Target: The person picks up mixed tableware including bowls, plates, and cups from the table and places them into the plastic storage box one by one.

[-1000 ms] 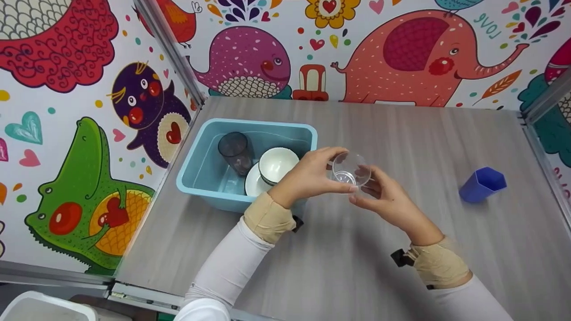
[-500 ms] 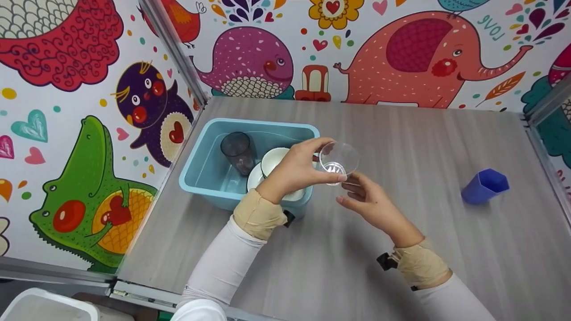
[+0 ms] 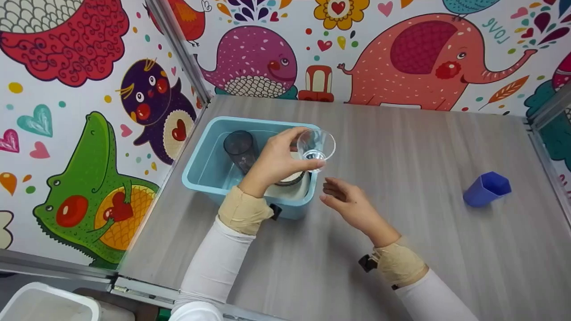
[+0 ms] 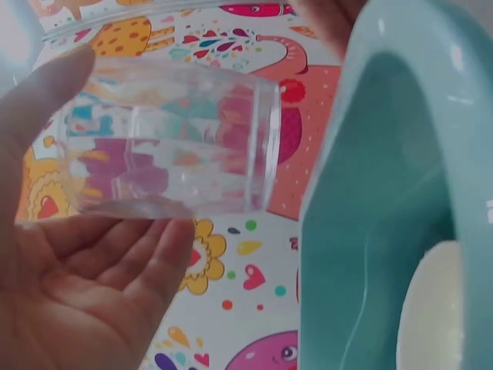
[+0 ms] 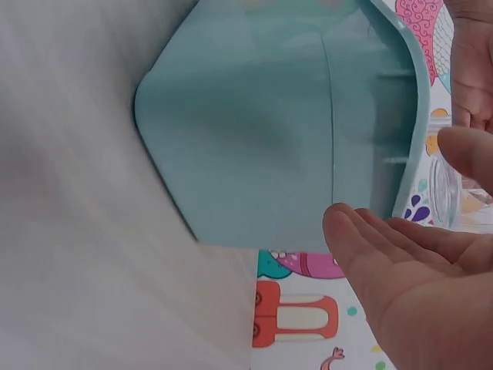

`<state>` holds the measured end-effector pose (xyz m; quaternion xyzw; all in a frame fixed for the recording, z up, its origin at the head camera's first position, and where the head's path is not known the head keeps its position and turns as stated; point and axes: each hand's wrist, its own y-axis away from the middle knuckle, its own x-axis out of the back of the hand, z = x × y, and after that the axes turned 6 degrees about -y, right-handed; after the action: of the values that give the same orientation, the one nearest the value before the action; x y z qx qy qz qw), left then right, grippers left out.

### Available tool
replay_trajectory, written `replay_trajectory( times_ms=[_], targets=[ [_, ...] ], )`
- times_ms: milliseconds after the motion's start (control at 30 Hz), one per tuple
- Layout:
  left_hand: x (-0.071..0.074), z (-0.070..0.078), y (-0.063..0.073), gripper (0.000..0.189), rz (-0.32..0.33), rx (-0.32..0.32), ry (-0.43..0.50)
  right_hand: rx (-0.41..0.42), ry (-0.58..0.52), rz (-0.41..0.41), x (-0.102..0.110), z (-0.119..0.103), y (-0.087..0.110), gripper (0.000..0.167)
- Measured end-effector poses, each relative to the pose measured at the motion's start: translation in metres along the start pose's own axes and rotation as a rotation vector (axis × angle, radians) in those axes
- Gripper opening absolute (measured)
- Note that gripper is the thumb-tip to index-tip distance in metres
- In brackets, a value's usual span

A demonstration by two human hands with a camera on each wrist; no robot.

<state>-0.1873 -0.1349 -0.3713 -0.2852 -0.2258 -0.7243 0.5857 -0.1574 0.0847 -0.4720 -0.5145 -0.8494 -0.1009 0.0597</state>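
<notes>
My left hand [image 3: 280, 161] grips a clear plastic cup [image 4: 166, 139] between thumb and fingers, above the right rim of a light blue basin [image 3: 200, 191]. To the right of the basin my right hand [image 3: 352, 204] hangs over the table, holding nothing, its fingers loosely bent and apart from the cup. In the basin a dark smoky cup [image 3: 239, 149] leans at the left. A white bowl [image 3: 292, 179] sits on a white plate [image 3: 290, 191] in the basin's right half, partly hidden by the left hand.
A blue hexagonal cup [image 3: 486, 189] lies tilted on the wood-grain table [image 3: 424, 151] at the right. Patterned panels [image 3: 258, 58] bound the table at the back and left. Below the front edge stands a white bin [image 3: 49, 303].
The right hand has let go of the clear cup and drawn back slightly down and left. My left hand has carried the cup left and up, over the basin's edge.
</notes>
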Motion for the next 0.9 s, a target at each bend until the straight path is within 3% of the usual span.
replay_trajectory(
  times_ms=[233,433,700,900],
  targets=[
    [0.023,-0.016,0.006,0.085,0.069,0.074,0.031,0.011,-0.027,-0.016,-0.011,-0.003,-0.006,0.065],
    [0.041,-0.034,0.009,0.082,0.154,0.113,0.004,0.039,-0.083,-0.044,-0.019,-0.006,-0.011,0.057],
    [0.059,-0.059,0.015,0.086,0.218,0.162,0.017,0.013,-0.071,0.016,-0.028,-0.010,-0.013,0.051],
    [0.072,-0.072,0.019,0.086,0.265,0.189,0.014,-0.011,-0.080,0.009,-0.031,-0.014,-0.015,0.048]
  ],
)
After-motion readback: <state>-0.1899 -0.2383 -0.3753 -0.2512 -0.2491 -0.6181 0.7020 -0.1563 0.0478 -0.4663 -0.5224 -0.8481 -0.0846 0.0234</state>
